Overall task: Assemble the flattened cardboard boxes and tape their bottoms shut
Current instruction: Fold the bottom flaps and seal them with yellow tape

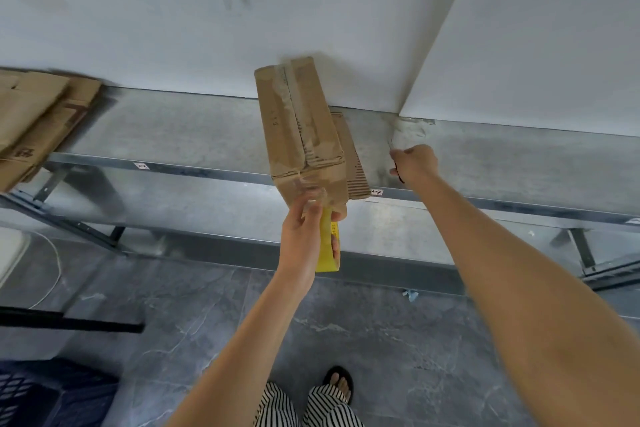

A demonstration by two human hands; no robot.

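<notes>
left hand (304, 229) grips yellow tool (328, 250) at cardboard box (298, 121) near end; right hand (414, 163) clenched round thin dark item (400, 177).

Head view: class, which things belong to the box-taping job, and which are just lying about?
In use: cardboard box; yellow tape dispenser in left hand; dark tool in right hand; flattened boxes.
Lying about: blue crate; white cable; blue scrap.

On the shelf (194, 128), the box (301, 135) sits mid-way by the wall, flattened boxes (34, 121) stacked far left, the right hand (414, 163) just beside its right.
</notes>
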